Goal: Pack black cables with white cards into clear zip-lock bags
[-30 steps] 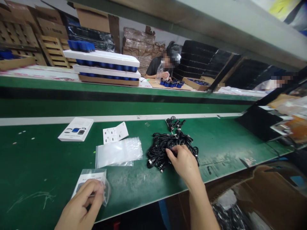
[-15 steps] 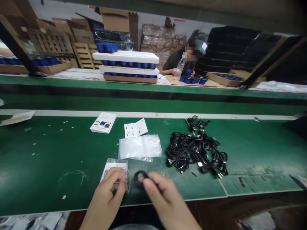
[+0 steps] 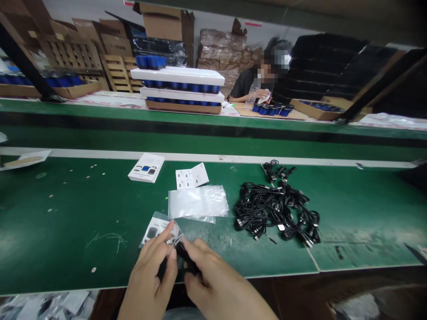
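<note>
Left hand: the left hand [image 3: 150, 262] is at the bottom centre of the view, its thumb and fingers pressed together in a pinch on the open corner of the small clear bag [image 3: 156, 227].

Right hand: the right hand [image 3: 213, 278] is just right of the small clear bag, fingers curled closed around a black cable bundle [image 3: 187, 258].

Cable: the black cable bundle is a narrow dark shape, slanting up from the right hand until its tip touches the bag's corner. Whether the tip is inside the bag is hard to tell.

Small clear bag: it lies tilted on the workbench, with a card printed with a dark device showing through the plastic.

Handling: the thin plastic may crease or slip, so a steady pinch that holds the opening wide seems best, with the cable bundle kept tight and narrow.

Nearby: a loose pile of black cables [image 3: 276, 213] lies to the right of the small clear bag. Flat clear bags [image 3: 198, 202] lie just above it, with a folded leaflet [image 3: 191, 175] and a white box [image 3: 146, 168] farther up.

Surface: the green workbench [image 3: 66, 213] runs beneath the small clear bag.

Beyond: well past the small clear bag, across a second bench, a co-worker [image 3: 248, 84] sits behind a plastic water bottle [image 3: 252, 93].
</note>
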Available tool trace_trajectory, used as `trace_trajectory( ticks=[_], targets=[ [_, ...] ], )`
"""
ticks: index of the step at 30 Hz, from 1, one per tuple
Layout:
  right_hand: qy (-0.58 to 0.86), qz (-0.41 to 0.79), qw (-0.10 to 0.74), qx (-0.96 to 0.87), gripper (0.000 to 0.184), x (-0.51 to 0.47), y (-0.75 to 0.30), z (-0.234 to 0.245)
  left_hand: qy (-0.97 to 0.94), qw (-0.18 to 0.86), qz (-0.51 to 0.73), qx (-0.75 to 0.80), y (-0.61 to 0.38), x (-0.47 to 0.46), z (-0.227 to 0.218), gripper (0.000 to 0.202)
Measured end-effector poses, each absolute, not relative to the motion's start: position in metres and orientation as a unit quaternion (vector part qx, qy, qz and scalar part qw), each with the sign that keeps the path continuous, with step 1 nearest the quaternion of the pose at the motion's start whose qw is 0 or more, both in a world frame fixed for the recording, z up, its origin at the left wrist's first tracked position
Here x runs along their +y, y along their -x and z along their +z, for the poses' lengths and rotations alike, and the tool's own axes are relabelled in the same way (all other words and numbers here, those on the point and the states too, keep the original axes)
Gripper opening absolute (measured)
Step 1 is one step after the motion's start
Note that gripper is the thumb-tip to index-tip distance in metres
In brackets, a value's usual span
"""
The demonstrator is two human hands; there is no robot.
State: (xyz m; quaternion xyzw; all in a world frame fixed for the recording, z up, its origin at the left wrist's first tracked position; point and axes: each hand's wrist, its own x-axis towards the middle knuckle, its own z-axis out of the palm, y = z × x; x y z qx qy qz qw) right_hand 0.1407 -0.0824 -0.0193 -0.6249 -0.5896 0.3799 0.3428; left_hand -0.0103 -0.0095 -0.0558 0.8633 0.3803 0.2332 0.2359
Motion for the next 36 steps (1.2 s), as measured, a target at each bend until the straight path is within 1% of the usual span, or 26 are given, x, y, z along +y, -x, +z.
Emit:
trace_trajectory(
  ticks=[1,2,3,6,8,9,11,13,15,18,20,22,23,24,26,27,28,29,30,32,33,34,35,36],
  targets=[
    [0.605,0.404,0.347,-0.592,0.057,-0.083,-0.144,-0.018,-0.864,0.235,0.237,0.377,0.01,-0.011,-0.055,0.021],
    [0.584,0.431,0.358,-0.587,0.058,-0.083,-0.148,-0.017,-0.862,0.238,0.243,0.376,0.009,-0.013,-0.055,0.02],
    [0.563,0.464,0.374,-0.573,0.056,-0.082,-0.151,-0.017,-0.859,0.242,0.25,0.376,0.009,-0.014,-0.055,0.02],
    [0.493,0.583,0.444,-0.469,0.035,-0.074,-0.155,-0.023,-0.848,0.251,0.266,0.384,0.006,-0.019,-0.055,0.021],
    [0.485,0.628,0.49,-0.36,0.019,-0.068,-0.152,-0.032,-0.847,0.249,0.267,0.386,0.004,-0.022,-0.055,0.022],
    [0.499,0.631,0.507,-0.31,0.019,-0.066,-0.149,-0.036,-0.848,0.248,0.268,0.385,0.004,-0.022,-0.055,0.023],
    [0.534,0.613,0.525,-0.25,0.026,-0.064,-0.144,-0.042,-0.85,0.246,0.272,0.379,0.003,-0.023,-0.053,0.022],
    [0.546,0.587,0.53,-0.276,0.021,-0.065,-0.141,-0.042,-0.852,0.237,0.281,0.373,0.003,-0.023,-0.052,0.021],
    [0.554,0.548,0.519,-0.352,0.015,-0.069,-0.139,-0.039,-0.855,0.225,0.284,0.371,0.002,-0.023,-0.05,0.021],
    [0.625,0.425,0.493,-0.43,0.014,-0.073,-0.135,-0.036,-0.86,0.215,0.288,0.363,0.0,-0.025,-0.048,0.021],
    [0.694,0.317,0.489,-0.423,0.01,-0.072,-0.132,-0.036,-0.861,0.207,0.302,0.353,-0.002,-0.028,-0.047,0.021],
    [0.734,0.247,0.507,-0.379,0.017,-0.069,-0.129,-0.038,-0.861,0.199,0.317,0.345,-0.003,-0.032,-0.047,0.022],
    [0.732,0.255,0.519,-0.361,0.021,-0.068,-0.129,-0.039,-0.861,0.197,0.321,0.341,-0.004,-0.033,-0.047,0.023],
    [0.714,0.293,0.528,-0.353,0.022,-0.067,-0.13,-0.04,-0.863,0.196,0.322,0.337,-0.004,-0.034,-0.046,0.023],
    [0.656,0.406,0.522,-0.364,0.01,-0.066,-0.133,-0.039,-0.871,0.191,0.314,0.327,-0.002,-0.034,-0.044,0.022],
    [0.634,0.445,0.511,-0.372,0.009,-0.066,-0.136,-0.038,-0.875,0.191,0.304,0.325,0.0,-0.031,-0.042,0.02],
    [0.626,0.462,0.5,-0.379,0.015,-0.067,-0.14,-0.036,-0.878,0.195,0.288,0.328,0.003,-0.028,-0.04,0.015],
    [0.629,0.462,0.49,-0.389,0.019,-0.068,-0.143,-0.034,-0.879,0.204,0.267,0.338,0.006,-0.023,-0.037,0.008],
    [0.634,0.451,0.481,-0.403,0.02,-0.069,-0.146,-0.031,-0.878,0.223,0.238,0.349,0.009,-0.017,-0.034,0.012],
    [0.628,0.437,0.457,-0.453,0.018,-0.071,-0.15,-0.027,-0.87,0.274,0.17,0.372,0.015,-0.004,-0.026,0.046],
    [0.618,0.43,0.447,-0.482,0.016,-0.071,-0.15,-0.025,-0.865,0.3,0.136,0.378,0.016,0.001,-0.023,0.058],
    [0.608,0.422,0.443,-0.506,0.016,-0.071,-0.151,-0.024,-0.859,0.323,0.108,0.381,0.017,0.006,-0.019,0.06],
    [0.602,0.416,0.448,-0.514,0.016,-0.071,-0.15,-0.023,-0.854,0.347,0.086,0.378,0.017,0.009,-0.016,0.053],
    [0.599,0.414,0.46,-0.508,0.016,-0.071,-0.15,-0.023,-0.848,0.368,0.073,0.373,0.016,0.011,-0.015,0.04]
  ],
)
